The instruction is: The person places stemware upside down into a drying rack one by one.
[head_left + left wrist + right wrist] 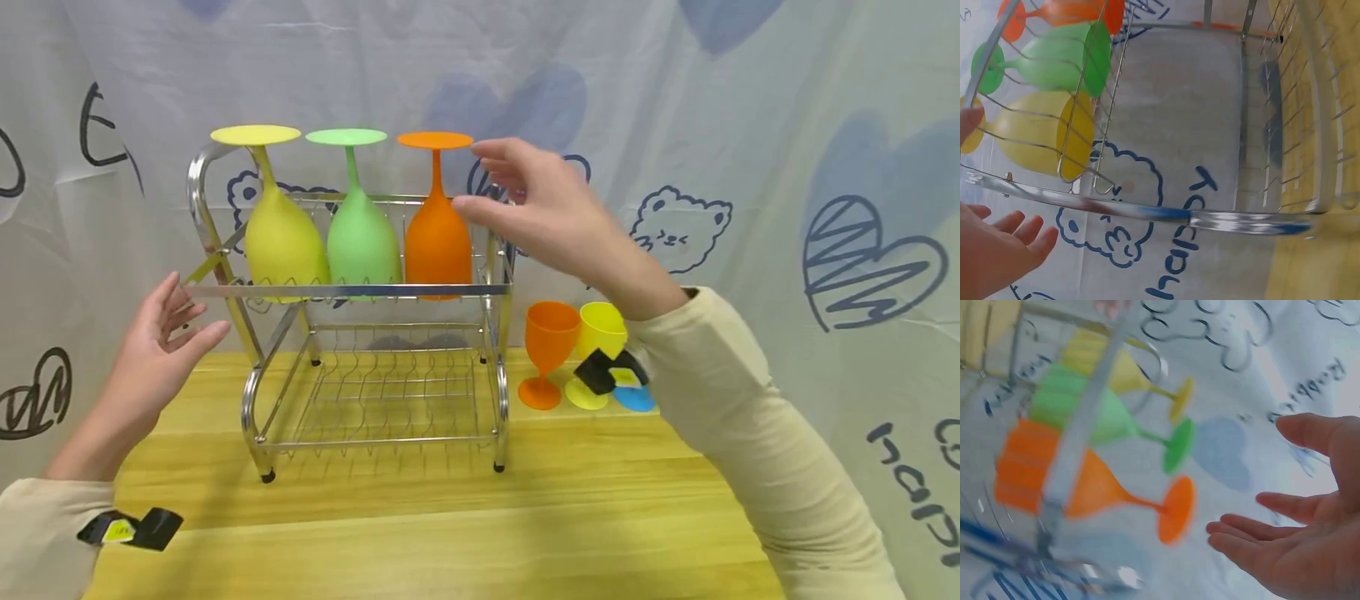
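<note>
Three goblets stand upside down in a row on the upper tier of a chrome dish rack [375,291]: a yellow goblet [283,242], a green goblet [363,242] and an orange goblet [438,242]. My right hand [543,200] is beside the orange goblet, fingers apart and holding nothing; in the right wrist view a gap separates the hand [1297,531] from the goblet's foot [1177,509]. Near the rack's front left corner is my left hand [161,350], its fingers loosely bent around nothing. Whether its thumb touches the rail, I cannot tell.
Right of the rack, a small orange goblet [552,333] and a small yellow goblet [602,329] stand upright. A blue foot [634,399] shows beside them, mostly behind my right sleeve [720,392]. The rack stands on a wooden table [450,542] before a printed curtain [712,125].
</note>
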`<action>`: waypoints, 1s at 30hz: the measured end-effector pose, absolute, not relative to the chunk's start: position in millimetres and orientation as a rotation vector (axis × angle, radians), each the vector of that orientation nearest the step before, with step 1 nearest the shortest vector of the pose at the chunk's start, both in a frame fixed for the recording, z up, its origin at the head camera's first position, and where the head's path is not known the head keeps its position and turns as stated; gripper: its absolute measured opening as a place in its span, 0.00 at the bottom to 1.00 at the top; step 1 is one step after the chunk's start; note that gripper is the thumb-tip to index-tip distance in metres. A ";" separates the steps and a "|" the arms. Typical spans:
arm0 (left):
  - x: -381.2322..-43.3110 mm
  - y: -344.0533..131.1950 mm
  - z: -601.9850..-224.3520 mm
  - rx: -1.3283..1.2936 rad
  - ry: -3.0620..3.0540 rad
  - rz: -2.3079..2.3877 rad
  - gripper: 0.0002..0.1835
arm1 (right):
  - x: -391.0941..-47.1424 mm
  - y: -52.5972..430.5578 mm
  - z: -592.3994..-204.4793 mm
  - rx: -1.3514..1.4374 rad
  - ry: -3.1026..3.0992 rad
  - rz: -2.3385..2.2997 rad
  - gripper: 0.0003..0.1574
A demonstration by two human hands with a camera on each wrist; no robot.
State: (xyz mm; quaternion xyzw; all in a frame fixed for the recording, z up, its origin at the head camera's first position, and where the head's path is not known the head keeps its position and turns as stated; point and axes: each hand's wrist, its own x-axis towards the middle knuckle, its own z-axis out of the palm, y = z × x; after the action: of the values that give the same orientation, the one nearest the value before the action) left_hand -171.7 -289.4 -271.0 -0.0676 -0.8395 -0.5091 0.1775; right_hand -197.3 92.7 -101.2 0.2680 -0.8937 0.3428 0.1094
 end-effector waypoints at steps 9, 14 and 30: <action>-143.4 -279.0 -308.7 -0.193 -2.327 -1.389 0.37 | -206.3 169.5 -119.2 0.510 -2.230 1.118 0.27; -133.5 -267.8 -324.1 -0.229 -2.345 -1.450 0.35 | -234.1 214.5 -157.1 0.305 -2.305 1.042 0.34; -115.6 -235.6 -339.0 -0.236 -2.514 -1.363 0.38 | -299.7 313.6 -281.4 -0.022 -2.539 1.173 0.63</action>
State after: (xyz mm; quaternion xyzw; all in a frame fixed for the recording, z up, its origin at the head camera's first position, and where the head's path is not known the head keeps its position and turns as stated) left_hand -115.6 -235.6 -339.0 -0.0815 -0.8680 -0.4706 0.1358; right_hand -299.7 313.6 -281.4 -0.0077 -0.8944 0.4131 0.1714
